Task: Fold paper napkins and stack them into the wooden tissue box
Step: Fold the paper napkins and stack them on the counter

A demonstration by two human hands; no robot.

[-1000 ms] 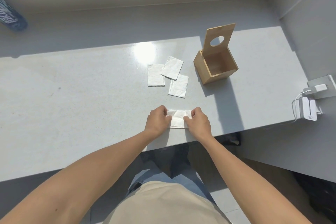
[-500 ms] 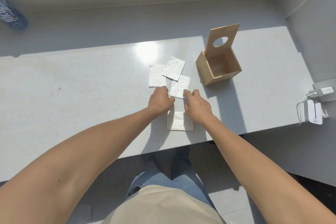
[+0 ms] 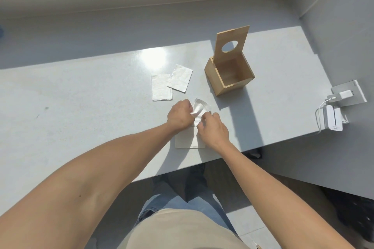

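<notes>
My left hand [image 3: 180, 115] and my right hand [image 3: 212, 129] both pinch a white paper napkin [image 3: 199, 108], which is lifted and crumpled between them. Under my wrists a folded napkin [image 3: 187, 139] lies flat near the table's front edge. Two more napkins lie farther back: one [image 3: 161, 90] on the left, with another [image 3: 180, 78] overlapping its right corner. The wooden tissue box [image 3: 229, 79] stands to the right of them, its inside bare. Its lid [image 3: 231, 41], which has a round hole, stands upright at the back.
The grey table [image 3: 81, 97] has its front edge just below my hands and its right end near the box. A white charger and cable [image 3: 334, 117] sit on a lower ledge at the right. A wall runs behind the table.
My hands left the folded napkin near the front edge, reached back to the nearest loose napkin and lifted it off the table. The camera shifted slightly.
</notes>
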